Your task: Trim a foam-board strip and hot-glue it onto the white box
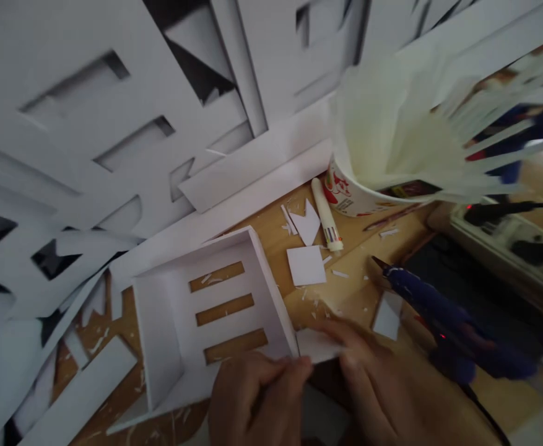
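Observation:
An open-topped white foam-board box (pixel 160 337) with three rectangular slots in its base lies tilted on the wooden table. My left hand (pixel 259 396) is closed at the box's near right corner, its thumb and finger pinched there. A small white board piece (pixel 317 344) meets that corner from the right. Around its outer end my right hand (pixel 368 381) has its thumb and fingers closed. A blue glue gun (pixel 443 313) with a red light lies to the right of that hand, its nozzle pointing to the upper left.
Large white boards with cut-outs (pixel 113 136) stand along the back. A paper cup (pixel 357 201) holds pale translucent sticks. Nearby lie a multicolour pen (pixel 325 214), a white square (pixel 306 266) and scraps. A power strip (pixel 508 248) with cables sits at right; a board strip (pixel 83 390) at left.

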### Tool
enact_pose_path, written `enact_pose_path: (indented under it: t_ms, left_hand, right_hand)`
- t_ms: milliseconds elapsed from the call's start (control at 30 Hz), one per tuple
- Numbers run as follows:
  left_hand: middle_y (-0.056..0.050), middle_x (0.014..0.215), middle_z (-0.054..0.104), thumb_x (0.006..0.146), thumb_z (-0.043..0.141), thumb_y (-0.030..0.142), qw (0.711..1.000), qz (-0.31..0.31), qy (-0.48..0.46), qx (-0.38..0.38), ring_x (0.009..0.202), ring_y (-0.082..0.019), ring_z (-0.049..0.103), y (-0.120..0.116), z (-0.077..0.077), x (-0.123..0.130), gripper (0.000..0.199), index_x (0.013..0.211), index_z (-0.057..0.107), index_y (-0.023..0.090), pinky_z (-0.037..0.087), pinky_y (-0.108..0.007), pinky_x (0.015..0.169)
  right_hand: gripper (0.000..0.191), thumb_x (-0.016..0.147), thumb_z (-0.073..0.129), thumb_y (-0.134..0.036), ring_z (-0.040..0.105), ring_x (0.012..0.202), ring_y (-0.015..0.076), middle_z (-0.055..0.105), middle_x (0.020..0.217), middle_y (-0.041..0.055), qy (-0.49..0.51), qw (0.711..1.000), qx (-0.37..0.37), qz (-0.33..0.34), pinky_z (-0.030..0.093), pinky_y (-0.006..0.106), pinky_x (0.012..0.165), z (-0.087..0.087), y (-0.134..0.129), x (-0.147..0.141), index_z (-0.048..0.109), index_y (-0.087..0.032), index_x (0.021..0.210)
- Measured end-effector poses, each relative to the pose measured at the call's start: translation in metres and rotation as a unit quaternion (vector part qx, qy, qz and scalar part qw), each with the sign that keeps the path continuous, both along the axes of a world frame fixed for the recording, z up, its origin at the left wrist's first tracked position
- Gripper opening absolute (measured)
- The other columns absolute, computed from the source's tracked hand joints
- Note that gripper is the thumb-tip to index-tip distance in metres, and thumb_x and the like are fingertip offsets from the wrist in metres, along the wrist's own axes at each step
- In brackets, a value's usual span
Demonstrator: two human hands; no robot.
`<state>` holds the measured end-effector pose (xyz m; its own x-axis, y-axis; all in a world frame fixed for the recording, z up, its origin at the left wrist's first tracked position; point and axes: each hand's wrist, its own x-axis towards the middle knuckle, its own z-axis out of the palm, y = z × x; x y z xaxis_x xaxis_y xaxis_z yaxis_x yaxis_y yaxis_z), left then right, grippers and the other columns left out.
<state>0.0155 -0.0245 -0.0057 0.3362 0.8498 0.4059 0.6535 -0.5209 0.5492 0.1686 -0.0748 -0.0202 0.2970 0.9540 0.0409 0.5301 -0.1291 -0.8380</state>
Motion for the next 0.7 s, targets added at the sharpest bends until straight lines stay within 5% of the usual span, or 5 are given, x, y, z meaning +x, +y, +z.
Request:
enact_pose_path:
  t_ms: [233, 533, 700]
  left_hand:
    - [0.0, 0.071, 0.06, 0.088, 0.068, 0.015, 0.999, -0.047, 0.004, 0.007, 0.069, -0.014, 0.057, 0.008, 0.007, 0.001, 0.009, 0.085, 0.074, 0.021, 0.047, -0.028, 0.065]
    - [0.0, 0.073, 0.06, 0.088, 0.068, 0.019, 0.997, -0.074, -0.003, 0.03, 0.071, -0.015, 0.059, 0.012, -0.001, -0.004, 0.009, 0.084, 0.076, 0.02, 0.049, -0.028, 0.068]
    - [-0.002, 0.077, 0.064, 0.085, 0.071, 0.016, 0.995, -0.094, 0.008, 0.028, 0.074, -0.016, 0.062, 0.013, 0.005, -0.004, 0.006, 0.083, 0.076, 0.018, 0.049, -0.028, 0.07]
  right_hand:
    - [0.028, 0.105, 0.044, -0.042, 0.05, 0.052, 0.0131, 0.051, 0.062, -0.0053, 0.157, 0.985, 0.008, -0.074, 0.039, 0.024, 0.05, -0.013, 0.001, -0.005, 0.055, -0.022, 0.088]
    - [0.041, 0.105, 0.041, -0.052, 0.052, 0.052, 0.0111, 0.054, 0.067, -0.0051, 0.133, 0.979, 0.097, -0.118, 0.046, 0.026, 0.054, -0.027, -0.018, -0.011, 0.06, -0.016, 0.11]
    - [0.029, 0.1, 0.057, -0.043, 0.064, 0.072, 0.0148, 0.065, 0.088, 0.0012, 0.081, 0.986, 0.102, -0.101, 0.055, 0.033, 0.069, -0.035, -0.014, -0.01, 0.064, -0.016, 0.109]
